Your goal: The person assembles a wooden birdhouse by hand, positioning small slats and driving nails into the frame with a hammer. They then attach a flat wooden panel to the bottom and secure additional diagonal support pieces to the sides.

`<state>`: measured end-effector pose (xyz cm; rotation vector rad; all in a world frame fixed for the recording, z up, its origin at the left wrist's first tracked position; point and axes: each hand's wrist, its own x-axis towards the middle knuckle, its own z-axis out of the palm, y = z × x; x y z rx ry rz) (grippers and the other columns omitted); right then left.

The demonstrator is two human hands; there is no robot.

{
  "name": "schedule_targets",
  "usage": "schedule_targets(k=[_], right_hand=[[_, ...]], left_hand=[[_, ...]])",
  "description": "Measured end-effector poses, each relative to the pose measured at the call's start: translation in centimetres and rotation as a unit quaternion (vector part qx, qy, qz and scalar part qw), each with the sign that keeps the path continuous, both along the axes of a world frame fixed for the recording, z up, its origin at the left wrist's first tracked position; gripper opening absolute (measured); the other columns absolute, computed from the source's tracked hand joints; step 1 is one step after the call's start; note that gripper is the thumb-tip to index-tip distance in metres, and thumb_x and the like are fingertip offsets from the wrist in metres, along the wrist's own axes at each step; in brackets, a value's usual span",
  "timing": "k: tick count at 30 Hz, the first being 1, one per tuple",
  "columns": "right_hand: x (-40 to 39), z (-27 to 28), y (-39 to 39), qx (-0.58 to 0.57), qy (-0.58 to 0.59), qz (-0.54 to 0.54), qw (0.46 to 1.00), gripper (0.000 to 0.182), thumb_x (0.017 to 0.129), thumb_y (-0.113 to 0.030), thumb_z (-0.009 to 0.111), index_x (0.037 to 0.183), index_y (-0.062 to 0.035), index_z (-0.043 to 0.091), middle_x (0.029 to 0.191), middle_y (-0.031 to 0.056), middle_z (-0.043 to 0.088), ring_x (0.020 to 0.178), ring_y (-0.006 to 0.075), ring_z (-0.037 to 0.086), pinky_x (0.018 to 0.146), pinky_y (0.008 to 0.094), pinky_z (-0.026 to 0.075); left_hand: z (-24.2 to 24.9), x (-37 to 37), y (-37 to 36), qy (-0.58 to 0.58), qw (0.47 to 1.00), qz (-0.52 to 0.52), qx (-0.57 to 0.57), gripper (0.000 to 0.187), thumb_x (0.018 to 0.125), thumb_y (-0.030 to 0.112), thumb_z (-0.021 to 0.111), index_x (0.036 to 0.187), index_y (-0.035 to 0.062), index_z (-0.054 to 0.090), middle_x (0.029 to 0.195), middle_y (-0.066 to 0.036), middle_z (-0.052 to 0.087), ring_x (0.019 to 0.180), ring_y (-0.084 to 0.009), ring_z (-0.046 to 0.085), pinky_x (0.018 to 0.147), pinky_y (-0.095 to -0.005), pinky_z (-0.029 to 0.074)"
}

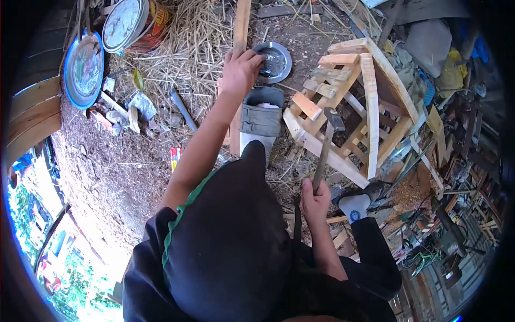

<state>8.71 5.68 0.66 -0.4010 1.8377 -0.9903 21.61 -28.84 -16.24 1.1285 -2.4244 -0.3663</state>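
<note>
On the near side of the wooden frame [370, 115], the right hand [315, 200] wraps around the hammer [324, 154]. Farther off, left of the frame, the left hand [241, 68] touches the metal bowl [287, 65] (pinching anything? cannot tell).

Lettering Could Not Be Read

The bucket [155, 26] bore yellow and red markings on its side, but no word or number was legible. The blue emblem [355, 215] on the pale sock [352, 203] and the print on the red-and-yellow packet [175, 156] were too small to read.
</note>
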Motion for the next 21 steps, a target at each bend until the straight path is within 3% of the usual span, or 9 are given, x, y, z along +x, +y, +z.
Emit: schedule_targets(k=[3, 5, 9, 16, 18, 20, 21], right_hand=[[0.5, -0.2, -1.2, 0.0, 0.024, -0.019, 1.0, 0.016, 0.109, -0.015, 0.063, 0.096, -0.0071, 0.058, 0.071, -0.0082, 0.051, 0.059, 0.0006, 0.045, 0.052, 0.0216, 0.033], [0.4, -0.1, -2.0, 0.0, 0.016, -0.019, 1.0, 0.018, 0.106, -0.018, 0.068, 0.098, -0.0024, 0.064, 0.074, -0.0064, 0.054, 0.067, 0.0041, 0.048, 0.061, 0.0253, 0.041], [0.4, -1.0, -1.7, -0.008, 0.025, -0.012, 1.0, 0.016, 0.105, -0.016, 0.068, 0.099, -0.0019, 0.063, 0.075, -0.006, 0.055, 0.068, 0.0043, 0.048, 0.061, 0.0256, 0.042], [-0.7, 0.9, -1.4, 0.01, -0.009, -0.068, 0.998, 0.014, 0.106, -0.014, 0.067, 0.099, -0.0022, 0.064, 0.076, -0.0053, 0.056, 0.069, 0.0036, 0.049, 0.062, 0.0242, 0.041], [-1.3, 1.3, -1.3, 0.012, -0.002, -0.087, 0.996, 0.014, 0.106, -0.014, 0.067, 0.099, -0.0026, 0.064, 0.077, -0.0055, 0.056, 0.069, 0.0034, 0.049, 0.062, 0.0239, 0.041], [-1.8, 1.6, -1.2, 0.016, -0.032, -0.129, 0.991, 0.014, 0.107, -0.014, 0.067, 0.098, -0.0034, 0.064, 0.077, -0.0062, 0.057, 0.069, 0.003, 0.049, 0.062, 0.0237, 0.041], [-2.2, 1.2, -1.1, 0.011, -0.03, -0.134, 0.991, 0.014, 0.107, -0.014, 0.067, 0.098, -0.0034, 0.064, 0.077, -0.0062, 0.057, 0.069, 0.003, 0.049, 0.062, 0.0237, 0.041]], left_hand=[[-0.4, 0.0, 0.3, -0.002, 1.0, 0.018, 0.022, 0.022, 0.087, 0.015, 0.077, 0.108, 0.0195, 0.076, 0.106, 0.002, 0.071, 0.11, -0.0264, 0.064, 0.095, -0.0463, 0.047], [-0.7, -1.4, 0.2, 0.0, 1.0, 0.021, 0.017, 0.021, 0.087, 0.016, 0.077, 0.108, 0.0193, 0.075, 0.106, 0.002, 0.071, 0.11, -0.0261, 0.064, 0.094, -0.0463, 0.047], [-0.3, -1.3, 0.4, -0.001, 0.998, 0.053, 0.016, 0.007, 0.092, 0.018, 0.074, 0.1, 0.0178, 0.073, 0.1, -0.001, 0.069, 0.104, -0.0281, 0.063, 0.091, -0.0473, 0.047], [0.1, -0.8, -0.1, 0.089, 0.991, 0.089, 0.053, 0.008, 0.094, 0.018, 0.073, 0.1, 0.0127, 0.072, 0.095, -0.01, 0.068, 0.094, -0.0344, 0.065, 0.087, -0.0493, 0.047], [1.7, -1.3, 0.1, 0.072, 0.991, 0.098, 0.062, 0.006, 0.095, 0.012, 0.073, 0.1, 0.0093, 0.072, 0.097, -0.012, 0.073, 0.096, -0.0331, 0.069, 0.089, -0.0448, 0.052], [2.7, -2.1, -0.1, 0.282, 0.935, 0.132, 0.171, 0.004, 0.097, 0.007, 0.071, 0.101, 0.005, 0.071, 0.104, -0.013, 0.078, 0.099, -0.0277, 0.074, 0.09, -0.0386, 0.056], [4.1, -2.8, -0.2, 0.32, 0.914, 0.131, 0.214, 0.005, 0.1, 0.005, 0.07, 0.102, 0.0002, 0.07, 0.109, -0.012, 0.08, 0.101, -0.0201, 0.076, 0.09, -0.0323, 0.058]])
